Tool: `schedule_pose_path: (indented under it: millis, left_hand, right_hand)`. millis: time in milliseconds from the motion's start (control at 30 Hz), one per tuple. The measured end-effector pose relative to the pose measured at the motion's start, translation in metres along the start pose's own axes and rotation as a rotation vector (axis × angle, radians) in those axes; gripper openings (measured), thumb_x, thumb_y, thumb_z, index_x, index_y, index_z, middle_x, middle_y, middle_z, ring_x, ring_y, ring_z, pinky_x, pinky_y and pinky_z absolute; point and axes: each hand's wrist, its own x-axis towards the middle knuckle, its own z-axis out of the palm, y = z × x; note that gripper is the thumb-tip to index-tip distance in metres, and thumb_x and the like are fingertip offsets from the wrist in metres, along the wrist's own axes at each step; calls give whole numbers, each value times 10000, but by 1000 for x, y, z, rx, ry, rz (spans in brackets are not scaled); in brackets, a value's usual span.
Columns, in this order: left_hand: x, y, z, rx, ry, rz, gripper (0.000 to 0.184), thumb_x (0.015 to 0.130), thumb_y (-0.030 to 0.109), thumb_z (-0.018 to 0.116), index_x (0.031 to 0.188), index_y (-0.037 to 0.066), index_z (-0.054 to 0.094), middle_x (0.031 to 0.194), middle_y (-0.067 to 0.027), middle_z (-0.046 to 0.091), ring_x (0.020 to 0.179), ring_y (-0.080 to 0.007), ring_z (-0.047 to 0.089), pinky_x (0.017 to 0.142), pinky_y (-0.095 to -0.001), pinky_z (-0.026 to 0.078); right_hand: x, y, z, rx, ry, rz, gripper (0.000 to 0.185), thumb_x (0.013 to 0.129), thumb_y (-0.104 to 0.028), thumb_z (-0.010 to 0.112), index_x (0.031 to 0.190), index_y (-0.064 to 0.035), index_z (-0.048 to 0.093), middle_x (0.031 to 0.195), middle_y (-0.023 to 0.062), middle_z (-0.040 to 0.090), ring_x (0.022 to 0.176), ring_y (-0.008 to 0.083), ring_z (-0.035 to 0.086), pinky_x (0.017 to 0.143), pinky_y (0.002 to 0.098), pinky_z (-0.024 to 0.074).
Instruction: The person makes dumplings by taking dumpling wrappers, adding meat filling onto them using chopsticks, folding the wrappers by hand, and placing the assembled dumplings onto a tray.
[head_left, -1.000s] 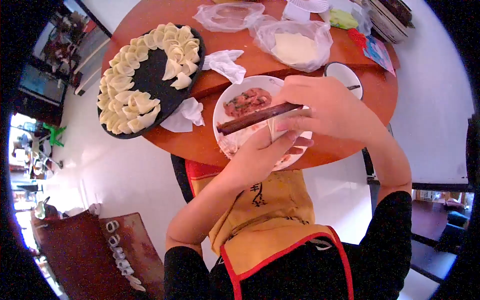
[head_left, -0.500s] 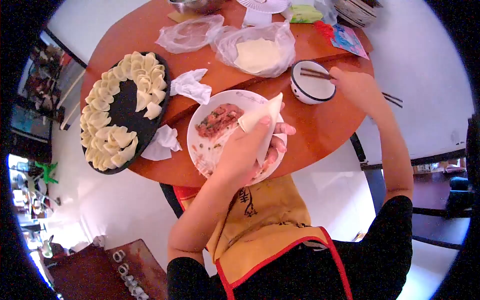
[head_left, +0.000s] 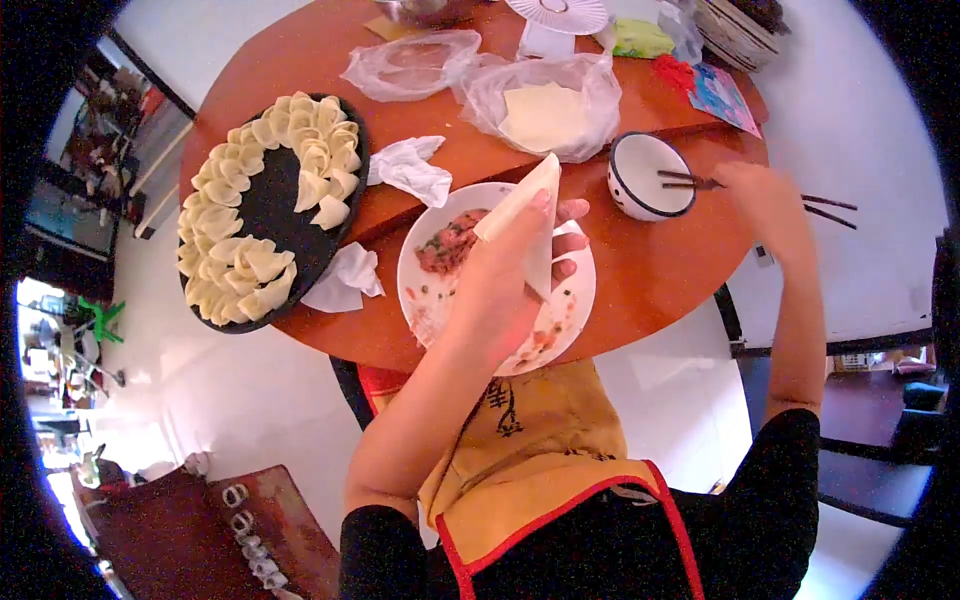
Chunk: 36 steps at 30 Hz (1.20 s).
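Over the white plate [head_left: 420, 290] my left hand [head_left: 510, 265] holds a folded dough wrapper [head_left: 530, 215], pinched with its tip pointing up. Reddish minced filling [head_left: 450, 243] lies at the plate's upper left, with smears and bits near its lower edge. My right hand [head_left: 755, 200] is closed around a pair of chopsticks [head_left: 830, 207], whose tips reach into the white, dark-rimmed bowl [head_left: 650, 178].
A black round tray [head_left: 270, 200] with several shaped dumplings stands at the left. Crumpled tissues [head_left: 410, 168] lie beside it. Behind are a plastic bag with flat wrappers [head_left: 545, 115], another plastic bag [head_left: 410, 68] and a green packet [head_left: 640, 38].
My right hand has left the wrapper and moved right to the bowl, the chopsticks now dipping into it. My left hand keeps the wrapper, now folded upright. The view has shifted slightly.
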Motion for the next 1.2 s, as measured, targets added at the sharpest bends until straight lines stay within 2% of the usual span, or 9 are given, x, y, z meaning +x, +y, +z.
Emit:
schedule_pose_path:
  millis: [133,433,667,733,867,933,1067,1100,1200]
  left_hand:
    - [3,0,1,109,49,74,373,880,285,515,1166,50,470,988,-62,585,774,-112,530,639,-237,429]
    - [0,3,-3,-15,-28,133,325,892,242,502,1137,29,496,965,-58,598,727,-87,519,585,-222,424]
    - [-9,14,13,-157,-83,370,358,895,225,472,1204,50,429,1081,-88,554,973,-204,530,872,-332,419]
    - [-9,17,18,-267,-204,474,335,888,177,489,1176,10,452,1102,-66,546,994,-148,505,887,-298,396]
    - [-16,28,4,-144,-87,553,321,895,145,472,1181,1,455,1057,-71,557,928,-145,545,808,-278,446]
    - [-21,33,0,-82,-76,640,312,895,132,475,1175,-6,464,1043,-74,560,897,-136,557,772,-263,462]
    - [-12,34,-13,367,191,673,220,877,101,512,1074,20,567,954,-39,565,815,-87,537,716,-214,440]
    - [-12,35,-17,450,164,666,205,863,88,516,1046,25,582,942,-43,561,812,-95,536,714,-219,437]
    - [-16,42,-24,624,138,642,191,812,48,530,985,18,606,930,-69,550,809,-122,540,713,-237,433]
  right_hand:
    - [0,-51,-22,478,377,-75,124,795,-63,547,914,-28,550,767,119,563,668,324,535,562,353,421]
    - [18,-97,-25,452,427,-83,126,812,-76,553,920,-9,547,783,134,555,610,275,518,549,302,415]
    - [20,-145,-46,980,311,86,230,833,-238,561,860,-9,557,791,160,585,686,299,581,597,352,451]
    - [24,-165,-45,1152,162,-91,230,814,-144,604,982,-2,537,726,15,537,635,84,456,551,254,380]
    - [31,-179,-39,1153,319,-149,231,795,-139,629,971,-16,543,724,32,527,618,100,442,543,238,363]
    - [31,-176,-44,989,404,-93,173,770,-144,616,878,-36,537,834,112,545,699,284,549,604,331,451]
    - [41,-171,-43,698,721,-341,166,757,-119,609,897,-57,544,880,87,557,766,274,579,640,343,480]
    - [35,-174,-57,933,466,-175,168,753,-135,588,905,-74,549,936,78,567,810,266,592,638,342,491]
    - [47,-170,-52,735,629,-338,187,748,-162,573,921,-95,550,927,79,585,784,263,602,623,334,497]
